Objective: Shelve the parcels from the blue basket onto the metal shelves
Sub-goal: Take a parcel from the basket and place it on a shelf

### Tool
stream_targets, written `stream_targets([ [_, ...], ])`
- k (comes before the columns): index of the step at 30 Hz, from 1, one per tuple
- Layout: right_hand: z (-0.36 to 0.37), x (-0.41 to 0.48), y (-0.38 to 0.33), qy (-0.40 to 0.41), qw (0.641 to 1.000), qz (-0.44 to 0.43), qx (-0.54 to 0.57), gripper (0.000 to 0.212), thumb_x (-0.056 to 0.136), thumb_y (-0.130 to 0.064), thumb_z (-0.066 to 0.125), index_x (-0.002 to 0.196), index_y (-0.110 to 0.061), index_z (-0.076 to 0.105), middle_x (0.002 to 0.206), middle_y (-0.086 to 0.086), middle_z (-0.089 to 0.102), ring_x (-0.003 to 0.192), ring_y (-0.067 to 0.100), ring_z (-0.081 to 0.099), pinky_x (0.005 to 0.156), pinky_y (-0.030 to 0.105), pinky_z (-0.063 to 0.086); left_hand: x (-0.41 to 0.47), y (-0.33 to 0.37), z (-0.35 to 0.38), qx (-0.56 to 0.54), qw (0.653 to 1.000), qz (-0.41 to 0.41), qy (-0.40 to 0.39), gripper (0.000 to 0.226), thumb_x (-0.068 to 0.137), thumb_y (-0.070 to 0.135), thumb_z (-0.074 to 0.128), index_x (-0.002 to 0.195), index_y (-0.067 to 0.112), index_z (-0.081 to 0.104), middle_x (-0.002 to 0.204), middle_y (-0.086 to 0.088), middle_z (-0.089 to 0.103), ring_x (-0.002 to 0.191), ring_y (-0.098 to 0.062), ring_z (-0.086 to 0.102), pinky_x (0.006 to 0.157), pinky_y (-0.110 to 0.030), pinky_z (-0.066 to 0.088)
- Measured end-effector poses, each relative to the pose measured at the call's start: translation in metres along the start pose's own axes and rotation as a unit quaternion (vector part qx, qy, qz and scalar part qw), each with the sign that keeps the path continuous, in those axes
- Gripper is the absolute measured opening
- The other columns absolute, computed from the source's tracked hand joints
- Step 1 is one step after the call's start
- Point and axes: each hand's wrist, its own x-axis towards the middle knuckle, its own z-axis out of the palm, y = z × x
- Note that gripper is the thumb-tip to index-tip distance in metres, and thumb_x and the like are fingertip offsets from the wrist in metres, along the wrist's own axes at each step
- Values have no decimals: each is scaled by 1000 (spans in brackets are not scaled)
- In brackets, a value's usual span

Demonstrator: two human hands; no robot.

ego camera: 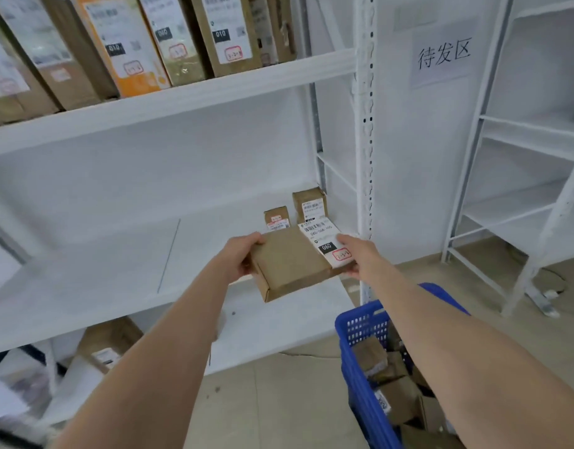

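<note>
A flat brown cardboard parcel (288, 264) with a white shipping label is held in the air over the front right part of the middle white metal shelf (117, 273). My left hand (238, 259) grips its left edge and my right hand (360, 254) grips its right end beside the label. Two small brown parcels (276, 217) (310, 204) stand upright at the back right of that shelf, just beyond the held one. The blue basket (363, 361) sits on the floor at lower right, under my right forearm, with several brown parcels (395, 384) inside.
The upper shelf (169, 105) carries a row of tall upright boxes. A perforated white upright post (366, 140) stands right of the parcel. Another white rack (522, 196) stands at far right. A paper sign (442, 56) hangs on the wall. Parcels lie under the lowest shelf at left.
</note>
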Motion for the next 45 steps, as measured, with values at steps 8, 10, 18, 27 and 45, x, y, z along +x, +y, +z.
stream_targets([
  [8, 80, -12, 20, -14, 999, -24, 45, 9, 90, -17, 67, 95, -14, 62, 91, 7, 70, 89, 24, 68, 91, 44, 54, 18, -38, -78, -11, 998, -9, 58, 21, 91, 24, 62, 107, 14, 54, 90, -4, 58, 75, -21, 56, 75, -39, 50],
  [10, 96, -12, 26, -22, 999, -17, 41, 7, 88, -17, 68, 90, -17, 62, 94, 8, 72, 96, 27, 68, 94, 48, 52, 22, -44, -94, -21, 997, 11, 71, 22, 92, 23, 62, 109, 13, 53, 97, -6, 60, 79, -22, 57, 78, -40, 50],
  [18, 146, -23, 45, -1, 1000, -18, -13, 18, 91, -16, 63, 109, -14, 60, 102, 9, 69, 86, 19, 64, 78, 35, 50, 36, -53, -144, 1, 990, 50, 136, 25, 92, 24, 62, 109, 7, 58, 102, -7, 59, 94, -26, 56, 87, -41, 49],
  [27, 183, -23, 59, 5, 1000, -6, -21, 12, 89, -7, 57, 101, -9, 57, 78, 6, 61, 65, 19, 59, 73, 36, 51, 44, -61, -175, 40, 984, 58, 162, 25, 95, 16, 52, 115, 7, 61, 99, -8, 59, 88, -24, 52, 77, -34, 44],
  [45, 217, -15, 76, -66, 995, 10, -72, 21, 90, -10, 54, 110, -7, 57, 81, 9, 62, 70, 23, 60, 90, 47, 49, 31, -78, -213, 42, 978, 18, 203, 42, 90, -1, 48, 131, 5, 50, 121, -13, 58, 99, -27, 54, 84, -36, 48],
])
